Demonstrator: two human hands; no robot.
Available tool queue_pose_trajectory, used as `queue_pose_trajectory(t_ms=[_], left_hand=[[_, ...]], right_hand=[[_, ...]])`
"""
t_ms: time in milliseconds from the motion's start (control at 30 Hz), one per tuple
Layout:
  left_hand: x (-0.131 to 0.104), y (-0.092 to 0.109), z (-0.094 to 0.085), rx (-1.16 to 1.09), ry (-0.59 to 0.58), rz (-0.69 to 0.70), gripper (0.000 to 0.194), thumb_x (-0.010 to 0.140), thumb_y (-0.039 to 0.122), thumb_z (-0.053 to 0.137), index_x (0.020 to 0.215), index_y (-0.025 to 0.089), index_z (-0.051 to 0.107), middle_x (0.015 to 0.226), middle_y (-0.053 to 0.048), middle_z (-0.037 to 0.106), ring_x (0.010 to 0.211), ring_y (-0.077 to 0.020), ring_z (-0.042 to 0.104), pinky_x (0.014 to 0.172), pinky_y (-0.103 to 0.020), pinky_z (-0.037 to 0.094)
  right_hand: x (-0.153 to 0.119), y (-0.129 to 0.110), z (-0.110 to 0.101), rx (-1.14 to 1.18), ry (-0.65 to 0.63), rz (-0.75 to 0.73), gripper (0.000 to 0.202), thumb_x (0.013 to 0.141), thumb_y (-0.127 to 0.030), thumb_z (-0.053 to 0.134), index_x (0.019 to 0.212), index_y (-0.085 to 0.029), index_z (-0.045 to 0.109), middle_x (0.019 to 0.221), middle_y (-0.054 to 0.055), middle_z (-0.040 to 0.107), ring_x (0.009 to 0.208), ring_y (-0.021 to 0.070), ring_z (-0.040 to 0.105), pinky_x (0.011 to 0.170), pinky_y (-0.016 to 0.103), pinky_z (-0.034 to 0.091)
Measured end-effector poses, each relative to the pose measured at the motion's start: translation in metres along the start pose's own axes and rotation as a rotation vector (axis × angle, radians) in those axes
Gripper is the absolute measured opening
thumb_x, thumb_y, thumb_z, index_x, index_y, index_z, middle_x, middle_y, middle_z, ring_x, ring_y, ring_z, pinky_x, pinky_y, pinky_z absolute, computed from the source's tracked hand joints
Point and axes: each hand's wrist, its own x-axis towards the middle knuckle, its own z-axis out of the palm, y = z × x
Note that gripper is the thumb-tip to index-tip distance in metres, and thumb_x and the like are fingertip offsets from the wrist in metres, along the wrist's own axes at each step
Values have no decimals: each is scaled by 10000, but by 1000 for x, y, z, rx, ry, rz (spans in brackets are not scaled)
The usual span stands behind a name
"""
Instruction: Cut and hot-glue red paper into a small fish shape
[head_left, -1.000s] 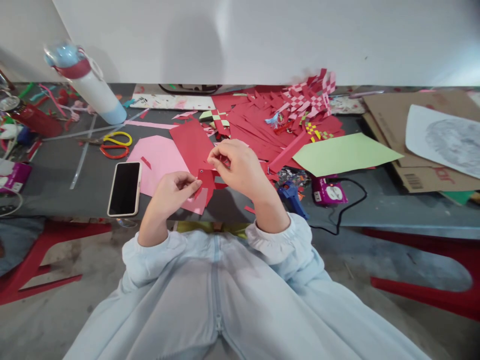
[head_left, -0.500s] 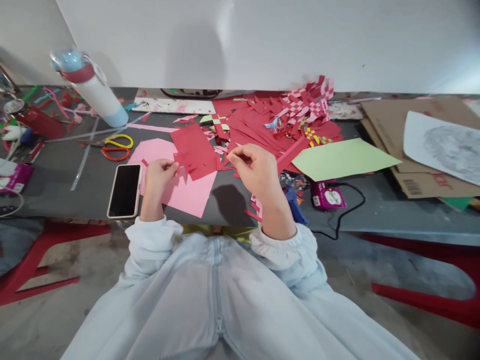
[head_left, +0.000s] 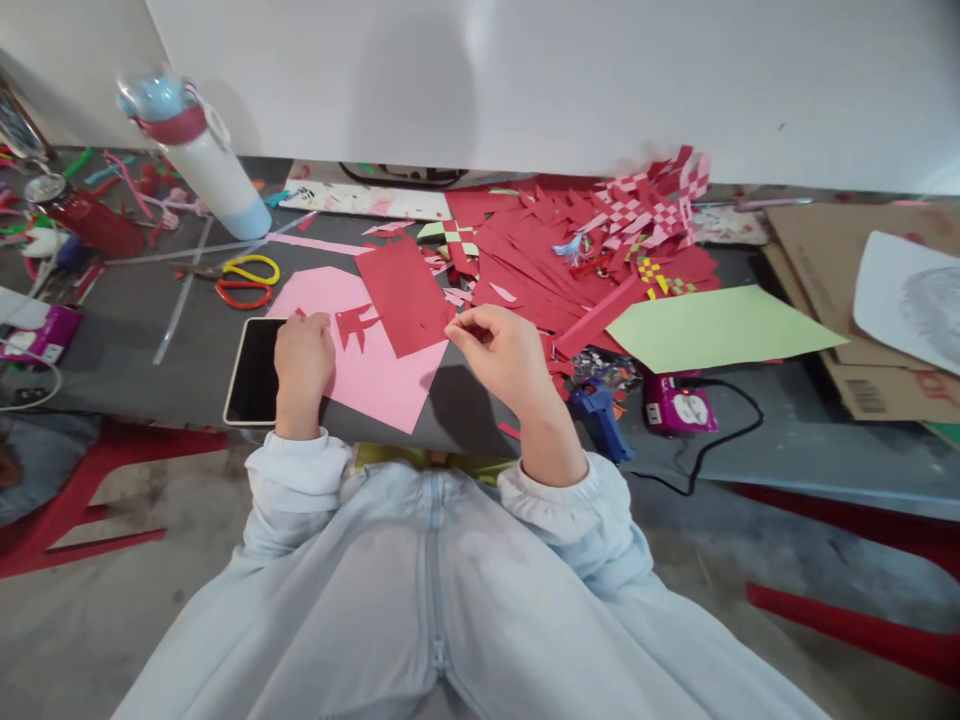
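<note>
My left hand (head_left: pixel 304 358) is closed with its fingers bent down, over the left part of a pink paper sheet (head_left: pixel 386 400) and the right edge of a phone (head_left: pixel 251 375). Its fingertips are partly hidden. Beside it, a small red paper cut-out (head_left: pixel 354 326) with jagged ends lies on the pink sheet. My right hand (head_left: pixel 499 350) makes a pinch, thumb against forefinger, by the right corner of a red paper rectangle (head_left: pixel 401 295). What the pinch holds, if anything, is too small to make out. The rectangle overlaps the pink sheet.
Behind lies a heap of red paper strips (head_left: pixel 525 265) with woven checkered pieces (head_left: pixel 637 210). Scissors (head_left: pixel 247 280) and a bottle (head_left: pixel 210 175) stand left. On the right are a green sheet (head_left: pixel 720 325), a blue glue gun (head_left: pixel 602 415), a purple box (head_left: pixel 679 405) with a cable, and cardboard (head_left: pixel 806 260).
My left hand has moved left, away from the red cut-out, which now shows on the pink sheet. My right hand keeps its pinch, slightly lower. The view has shifted a little.
</note>
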Motion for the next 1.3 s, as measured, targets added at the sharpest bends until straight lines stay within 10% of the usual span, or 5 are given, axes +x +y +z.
queue_pose_trajectory(t_ms=[1300], left_hand=[[-25,2,22,187,-22,305,469,910,121,444,1329,183,643,1270,-163,632,1152,-372,568,948,-508,466]], right_hand=[[-14,11,17,-11,-120,20,139,866,-287,633,803,-199,720,818,46,747,743,175,647,731,302,483]])
